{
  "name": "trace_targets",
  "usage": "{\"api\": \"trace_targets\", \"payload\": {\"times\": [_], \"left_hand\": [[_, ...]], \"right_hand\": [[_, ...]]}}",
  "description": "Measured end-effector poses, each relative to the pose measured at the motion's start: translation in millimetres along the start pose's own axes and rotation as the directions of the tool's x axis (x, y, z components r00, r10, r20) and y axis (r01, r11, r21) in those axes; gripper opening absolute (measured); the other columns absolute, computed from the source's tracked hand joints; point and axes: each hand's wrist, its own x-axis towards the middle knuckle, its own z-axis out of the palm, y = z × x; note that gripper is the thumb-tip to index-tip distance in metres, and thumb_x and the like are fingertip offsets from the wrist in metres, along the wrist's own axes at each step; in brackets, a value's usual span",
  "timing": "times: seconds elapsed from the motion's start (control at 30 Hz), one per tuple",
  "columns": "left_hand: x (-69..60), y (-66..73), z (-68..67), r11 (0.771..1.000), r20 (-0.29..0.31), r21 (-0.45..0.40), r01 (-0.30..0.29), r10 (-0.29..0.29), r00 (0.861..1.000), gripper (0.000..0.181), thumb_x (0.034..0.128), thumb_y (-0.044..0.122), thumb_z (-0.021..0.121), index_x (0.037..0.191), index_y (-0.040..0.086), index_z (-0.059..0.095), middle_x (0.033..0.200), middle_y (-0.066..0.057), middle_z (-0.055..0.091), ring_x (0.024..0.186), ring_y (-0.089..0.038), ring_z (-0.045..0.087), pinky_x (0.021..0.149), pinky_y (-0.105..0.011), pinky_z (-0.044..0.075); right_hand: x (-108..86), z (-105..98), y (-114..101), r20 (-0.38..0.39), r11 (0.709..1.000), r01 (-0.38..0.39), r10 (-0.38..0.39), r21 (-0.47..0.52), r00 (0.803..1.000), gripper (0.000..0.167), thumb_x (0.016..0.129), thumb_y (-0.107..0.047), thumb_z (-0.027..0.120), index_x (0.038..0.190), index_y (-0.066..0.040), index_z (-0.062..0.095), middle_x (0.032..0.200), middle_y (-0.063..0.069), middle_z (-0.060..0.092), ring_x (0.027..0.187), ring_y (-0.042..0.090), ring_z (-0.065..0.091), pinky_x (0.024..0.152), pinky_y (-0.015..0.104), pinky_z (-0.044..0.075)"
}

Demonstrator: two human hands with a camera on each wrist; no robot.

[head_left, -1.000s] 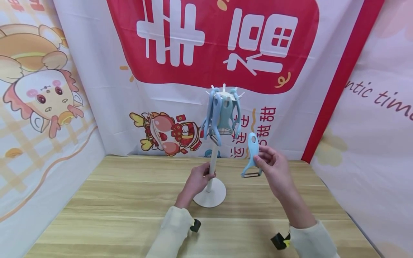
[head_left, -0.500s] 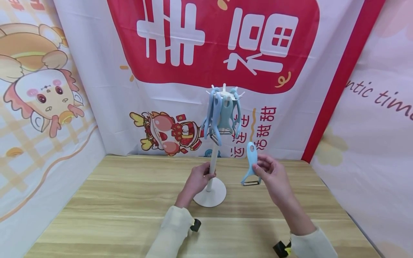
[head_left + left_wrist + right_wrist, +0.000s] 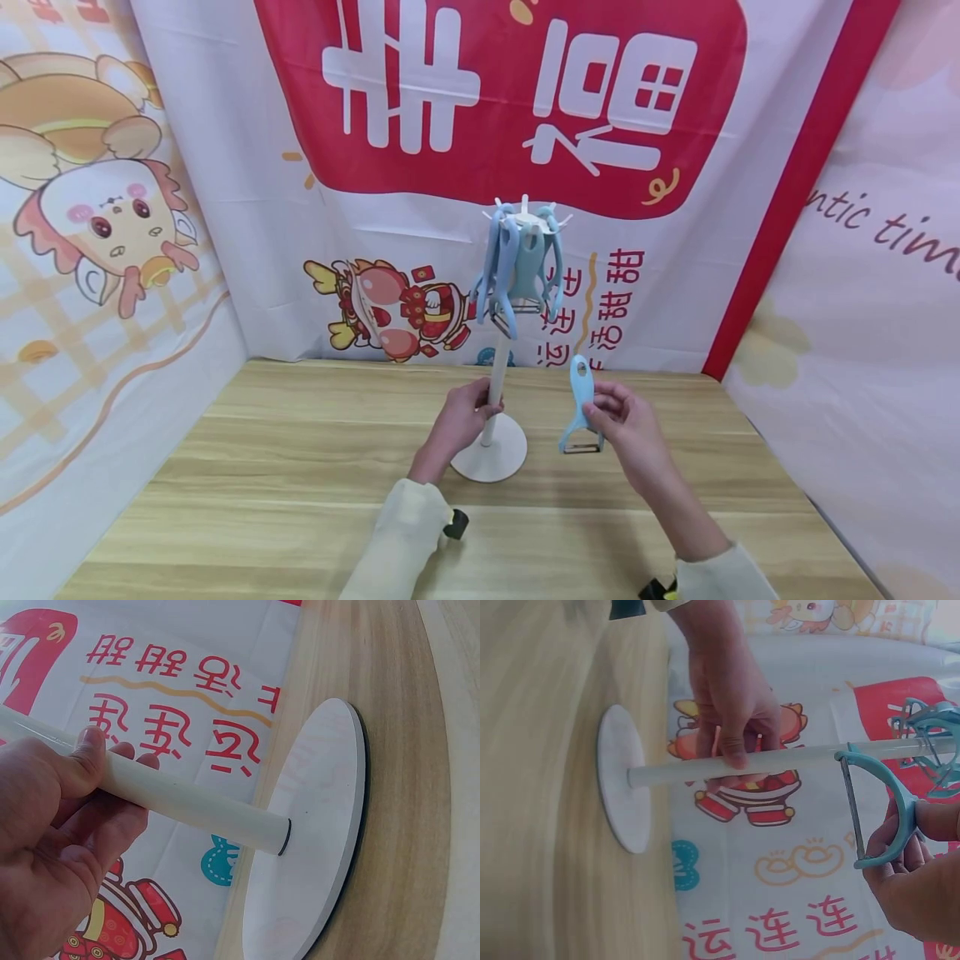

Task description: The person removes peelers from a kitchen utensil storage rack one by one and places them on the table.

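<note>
A white stand rises upright from its round base on the table. Around its pole the fingers and thumb of my left hand are curled, a short way above the base. Several blue and grey-green peelers hang from the hooks at the top of the stand. My right hand pinches a light blue peeler by its handle, to the right of the pole and apart from it. In the right wrist view that peeler's blade faces toward the base side.
The wooden table runs back to a printed cloth hanging behind the stand. Other printed cloths close off the left and right sides. A black wrist camera sits at the left sleeve.
My right hand has lowered the light blue peeler toward the table, moving it slightly left. The left hand has kept its hold on the pole, and the hanging peelers have not been moved.
</note>
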Motion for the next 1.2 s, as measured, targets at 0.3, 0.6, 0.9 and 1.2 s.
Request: {"api": "trace_targets", "payload": {"times": [0.3, 0.6, 0.9, 1.2], "left_hand": [[-1.0, -2.3, -0.4, 1.0, -0.002, 0.001, 0.006, -0.006, 1.0, 0.01, 0.097, 0.011, 0.063, 0.106, 0.015, 0.065, 0.1, -0.001, 0.071, 0.107, -0.023, 0.07, 0.098, -0.048, 0.057], [-2.1, -1.6, 0.0, 1.0, 0.0, 0.002, 0.017, -0.017, 1.0, 0.01, 0.0973, 0.012, 0.063, 0.106, 0.016, 0.065, 0.101, -0.001, 0.072, 0.108, -0.023, 0.069, 0.099, -0.048, 0.056], [-0.3, 0.2, 0.0, 1.0, -0.002, 0.015, 0.002, -0.002, 1.0, 0.01, 0.0971, 0.012, 0.064, 0.107, 0.016, 0.065, 0.102, -0.001, 0.072, 0.108, -0.023, 0.07, 0.097, -0.047, 0.058], [-1.3, 2.1, -0.7, 1.0, 0.008, -0.003, 0.025, -0.025, 1.0, 0.011, 0.0971, 0.012, 0.064, 0.108, 0.016, 0.065, 0.103, -0.001, 0.071, 0.107, -0.022, 0.069, 0.098, -0.048, 0.057]], "right_hand": [[0.0, 3, 22, 0.01, 0.999, -0.03, 0.029, 0.022, 1.0, 0.035, 0.096, 0.004, 0.057, 0.13, 0.009, 0.047, 0.09, -0.012, 0.064, 0.086, 0.001, 0.061, 0.08, 0.015, 0.055], [-1.0, 5, 36, 0.012, 0.998, -0.07, 0.07, 0.006, 0.997, 0.034, 0.096, 0.004, 0.057, 0.128, 0.008, 0.048, 0.09, -0.007, 0.063, 0.085, 0.002, 0.061, 0.078, 0.017, 0.055], [0.7, 7, 60, 0.02, 0.995, -0.082, 0.083, -0.049, 0.996, 0.038, 0.092, 0.007, 0.06, 0.129, 0.01, 0.048, 0.091, 0.001, 0.063, 0.081, 0.004, 0.06, 0.074, 0.016, 0.055], [-0.2, 13, 79, 0.019, 0.986, -0.084, 0.087, -0.143, 0.996, 0.037, 0.088, 0.01, 0.061, 0.123, 0.014, 0.051, 0.093, 0.011, 0.067, 0.081, 0.011, 0.062, 0.07, 0.017, 0.053]]}}
